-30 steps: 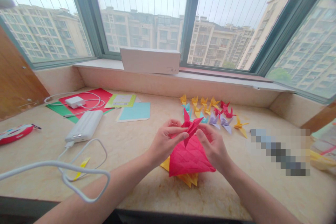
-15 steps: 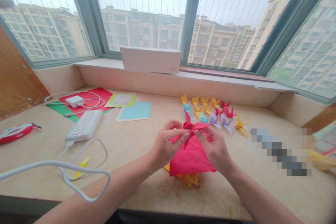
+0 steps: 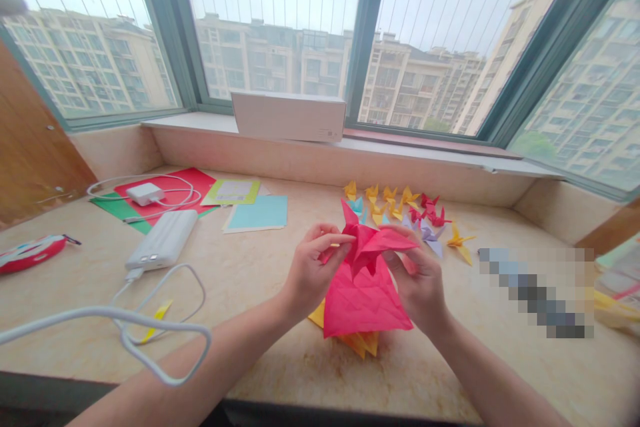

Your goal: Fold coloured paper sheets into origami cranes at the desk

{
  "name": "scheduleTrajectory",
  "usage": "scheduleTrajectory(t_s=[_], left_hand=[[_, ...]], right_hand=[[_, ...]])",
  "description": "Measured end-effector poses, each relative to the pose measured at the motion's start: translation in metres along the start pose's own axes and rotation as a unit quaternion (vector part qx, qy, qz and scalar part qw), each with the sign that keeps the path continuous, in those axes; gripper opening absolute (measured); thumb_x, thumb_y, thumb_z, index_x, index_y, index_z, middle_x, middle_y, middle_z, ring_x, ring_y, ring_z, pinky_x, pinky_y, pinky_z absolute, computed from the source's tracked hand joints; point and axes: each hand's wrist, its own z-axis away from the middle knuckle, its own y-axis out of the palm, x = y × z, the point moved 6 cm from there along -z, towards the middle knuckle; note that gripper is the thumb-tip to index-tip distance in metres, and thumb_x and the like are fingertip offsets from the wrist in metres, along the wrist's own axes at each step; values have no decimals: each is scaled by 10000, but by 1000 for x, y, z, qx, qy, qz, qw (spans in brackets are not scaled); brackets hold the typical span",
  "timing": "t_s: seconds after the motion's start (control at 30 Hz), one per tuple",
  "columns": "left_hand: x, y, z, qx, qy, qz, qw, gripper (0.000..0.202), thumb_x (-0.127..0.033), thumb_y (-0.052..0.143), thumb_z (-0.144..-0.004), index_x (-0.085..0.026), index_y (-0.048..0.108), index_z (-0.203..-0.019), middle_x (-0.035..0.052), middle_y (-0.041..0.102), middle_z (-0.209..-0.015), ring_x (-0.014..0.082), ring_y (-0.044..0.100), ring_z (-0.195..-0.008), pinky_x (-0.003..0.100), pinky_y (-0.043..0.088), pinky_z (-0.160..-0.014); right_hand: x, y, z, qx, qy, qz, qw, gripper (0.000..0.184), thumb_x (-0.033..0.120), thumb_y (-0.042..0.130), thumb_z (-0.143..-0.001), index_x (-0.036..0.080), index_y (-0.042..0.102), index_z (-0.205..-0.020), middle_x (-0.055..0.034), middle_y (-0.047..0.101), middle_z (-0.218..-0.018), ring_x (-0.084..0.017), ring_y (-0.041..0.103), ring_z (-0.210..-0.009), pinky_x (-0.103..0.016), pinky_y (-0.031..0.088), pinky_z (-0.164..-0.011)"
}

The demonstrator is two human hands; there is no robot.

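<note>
Left hand (image 3: 310, 275) comes in from the near edge, forearm angled up toward the middle of the surface, with thumb and forefinger pinched on the upper left flap of the pink paper (image 3: 364, 297). Right hand (image 3: 421, 280) mirrors it from the near right, fingers curled and closed on the right flap, palm turned inward. Both hands grip the pink paper, which hangs between them, part-folded with a pointed tip up top and a wide creased skirt below, lifted just above the counter (image 3: 260, 267) near its front middle. Yellow paper (image 3: 358, 341) lies flat on the counter right under the pink paper, poking out at the bottom. Just behind the hands, toward the back edge, is a row of small folded cranes (image 3: 400, 208) in yellow, blue, red and purple, partly hidden by the pink tip and the right fingers. Further left are the blue sheet (image 3: 257, 211), yellow-green sheet (image 3: 231, 191), red sheet (image 3: 187, 181) over the green sheet (image 3: 117, 208), and a white charger (image 3: 145, 193) on the red one. Power bank (image 3: 163, 240) sits mid-left, its white cable (image 3: 150, 330) looping to the near left edge. Red pouch (image 3: 27, 255) is at the far left edge. White box (image 3: 289, 115) is on the window sill behind.
</note>
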Motion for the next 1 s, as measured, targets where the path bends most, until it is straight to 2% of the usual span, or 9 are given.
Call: scheduleTrajectory(t_s=[0.27, 0.43, 0.57, 0.67, 0.77, 0.9, 1.0], left_hand=[[4, 0, -1, -6, -25, 19, 999, 142, -305, 672, -874, -220, 780, -906, 56, 596, -931, 164, 589, -873, 247, 512, -721], [9, 2, -1, 5, -59, 62, 996, 180, -363, 692, -854, -217, 783, -905, 56, 586, -945, 164, 592, -864, 231, 516, -673], [8, 4, -2, 16, -73, 75, 994, 139, -318, 714, -836, -214, 790, -890, 55, 603, -918, 170, 597, -881, 246, 518, -737], [6, 7, 0, 43, -86, 99, 990, 161, -305, 678, -865, -195, 774, -933, 67, 629, -973, 171, 618, -885, 263, 533, -758], [4, 9, 1, 62, -91, 131, 985, 272, -305, 579, -928, -202, 690, -1155, 86, 640, -1051, 174, 643, -878, 296, 560, -751], [-2, 2, -1, 46, -28, 23, 998, 398, -250, 649, -872, -247, 622, -1269, 116, 566, -1261, 216, 607, -1067, 338, 546, -868], [-1, 4, 0, 79, -22, -44, 996, 446, -259, 721, -817, -244, 632, -1254, 125, 553, -1334, 236, 609, -1094, 368, 519, -926]], right_hand=[[7, -9, 3, -73, -10, 48, 996, 113, 267, 614, -913, 249, 725, -925, -82, 636, -1164, -264, 590, -1124, -467, 450, -992], [-5, -15, -1, -123, 53, 11, 991, 161, 327, 638, -890, 209, 711, -808, -84, 676, -1032, -260, 621, -1038, -443, 464, -959], [-13, -18, -2, -143, 78, -11, 987, 176, 350, 657, -873, 197, 721, -814, -81, 686, -978, -253, 632, -989, -414, 476, -920], [-18, -19, -3, -138, 100, -42, 984, 206, 378, 648, -877, 194, 717, -813, -73, 706, -959, -242, 649, -954, -386, 495, -883], [-27, -17, -6, -113, 159, -111, 974, 240, 417, 604, -902, 206, 699, -839, -41, 725, -828, -222, 687, -810, -351, 534, -767], [-41, -8, -9, -74, 232, -236, 941, 231, 421, 606, -896, 215, 677, -817, -34, 733, -757, -221, 706, -702, -354, 559, -693], [-48, 1, -7, -49, 273, -300, 913, 226, 405, 638, -865, 205, 691, -775, -58, 746, -801, -230, 710, -730, -360, 564, -699]])
